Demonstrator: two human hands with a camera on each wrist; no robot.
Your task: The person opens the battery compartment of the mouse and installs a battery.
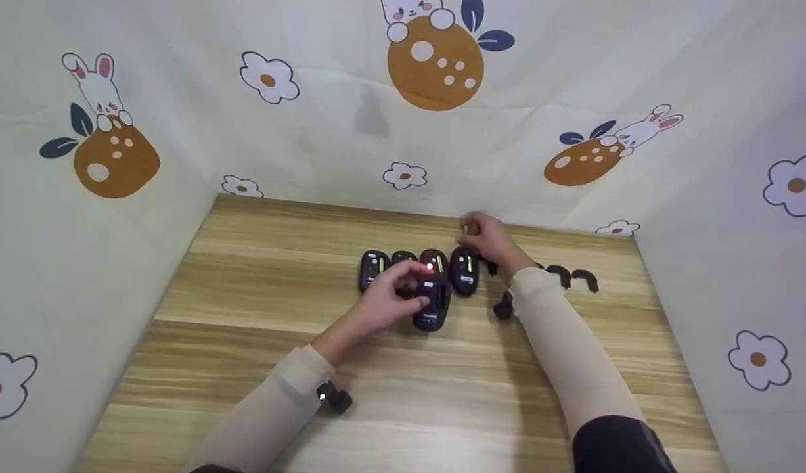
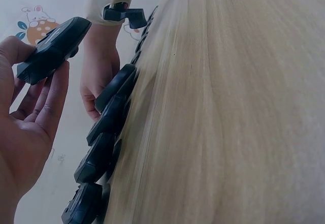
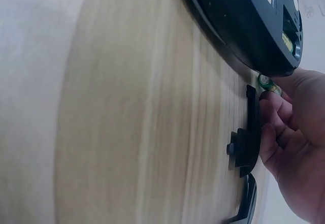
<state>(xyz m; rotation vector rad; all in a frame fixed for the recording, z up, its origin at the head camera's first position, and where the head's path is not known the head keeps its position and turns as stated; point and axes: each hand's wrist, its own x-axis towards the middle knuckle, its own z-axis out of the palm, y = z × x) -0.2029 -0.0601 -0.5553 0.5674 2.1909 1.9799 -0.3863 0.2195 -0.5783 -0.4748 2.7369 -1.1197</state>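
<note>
My left hand point(image 1: 386, 302) grips a black computer mouse point(image 1: 430, 318) between thumb and fingers, raised off the table in the left wrist view. Its underside faces up, showing a dark battery slot. Behind the row of mice, my right hand point(image 1: 491, 242) pinches a small green battery point(image 3: 269, 84) close to the tabletop. Several more black mice lie upside down in a row; the rightmost mouse point(image 1: 465, 279) has a green battery in its slot. A red light glows on the mouse point(image 1: 435, 257) beside it. The held mouse and left fingers partly hide the row.
Black curved battery covers point(image 1: 584, 279) lie in a line to the right, some hidden under my right forearm. A wooden table point(image 1: 271, 263) spreads beneath, with patterned cloth walls point(image 1: 324, 131) along its back and sides. Small black cameras point(image 1: 503, 307) sit at both wrists.
</note>
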